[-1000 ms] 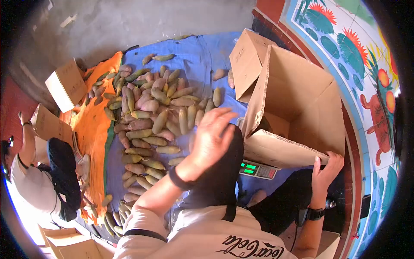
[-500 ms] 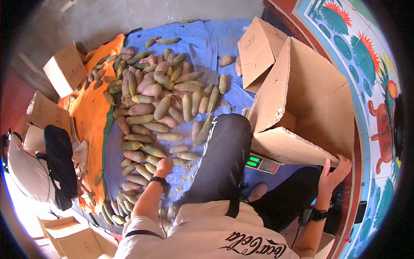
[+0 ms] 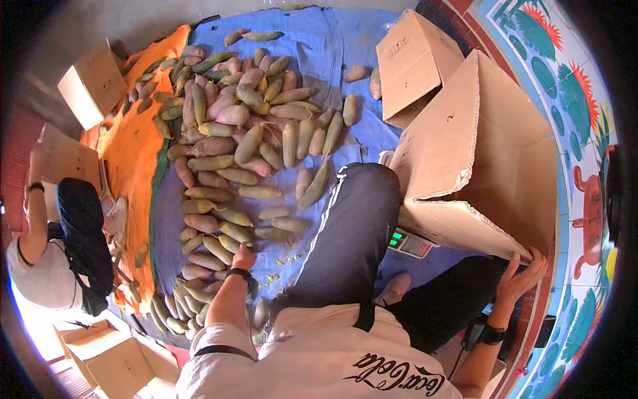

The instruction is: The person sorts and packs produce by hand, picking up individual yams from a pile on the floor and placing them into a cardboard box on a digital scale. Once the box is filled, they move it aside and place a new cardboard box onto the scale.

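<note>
Several long yellow-green and pinkish fruits [image 3: 246, 143] lie heaped on a blue tarp [image 3: 312, 46]. My left hand [image 3: 242, 257] reaches down to the pile's near edge and rests on a fruit [image 3: 219, 249]; its fingers are hidden from me. My right hand [image 3: 522, 276] is spread against the lower flap corner of a large open cardboard box [image 3: 458, 126]. That box lies tilted on a scale with a green display [image 3: 411, 244]. My knee in black trousers [image 3: 349, 226] stands between the two hands.
A smaller cardboard box [image 3: 412, 56] stands behind the large one. At the left an orange tarp [image 3: 129, 166] holds more fruits, and another person [image 3: 63, 266] crouches there with a box [image 3: 63, 159]. More boxes [image 3: 93, 83] [image 3: 126, 362] stand far left and near left.
My left hand dropped from in front of the camera to the near edge of the pile, then shifted slightly left. My right hand slid from the flap's edge to its corner.
</note>
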Tool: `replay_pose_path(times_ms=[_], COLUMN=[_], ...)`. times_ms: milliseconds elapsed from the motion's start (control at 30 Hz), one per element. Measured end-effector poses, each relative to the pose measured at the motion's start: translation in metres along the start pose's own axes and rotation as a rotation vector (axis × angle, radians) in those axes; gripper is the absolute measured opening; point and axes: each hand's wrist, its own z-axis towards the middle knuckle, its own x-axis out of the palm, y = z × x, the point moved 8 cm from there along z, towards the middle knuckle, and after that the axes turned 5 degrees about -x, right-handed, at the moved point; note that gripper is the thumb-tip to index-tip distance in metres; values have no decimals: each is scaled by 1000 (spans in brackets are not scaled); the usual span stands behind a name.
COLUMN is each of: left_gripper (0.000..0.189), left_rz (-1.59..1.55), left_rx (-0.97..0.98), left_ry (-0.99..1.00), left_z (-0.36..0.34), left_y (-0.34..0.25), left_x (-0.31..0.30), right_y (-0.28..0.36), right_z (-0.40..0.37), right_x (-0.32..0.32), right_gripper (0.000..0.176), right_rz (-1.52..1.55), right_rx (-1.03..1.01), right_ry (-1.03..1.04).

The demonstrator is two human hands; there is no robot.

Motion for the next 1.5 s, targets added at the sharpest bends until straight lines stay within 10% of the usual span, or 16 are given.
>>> replay_pose_path(times_ms=[367, 633, 933, 1133, 1500], left_gripper=[55, 69, 69, 61, 36], left_rz=[-142, -90, 59, 78, 70], left_rx=[-178, 31, 36, -99, -6], left_ry=[58, -60, 21, 175, 38], left_z=[-66, 61, 75, -58, -26], left_y=[-16, 96, 82, -32, -12], left_x=[-33, 100, 114, -25, -18], right_y=[-4, -9, -19, -12, -6], right_z=[-2, -3, -6, -1, 4], right_x=[2, 3, 7, 4, 3], right_gripper=[33, 35, 34, 33, 34], right_rz=[-49, -42, 7, 17, 19], right_rx=[-22, -26, 22, 20, 4], right_ry=[18, 20, 64, 89, 63])
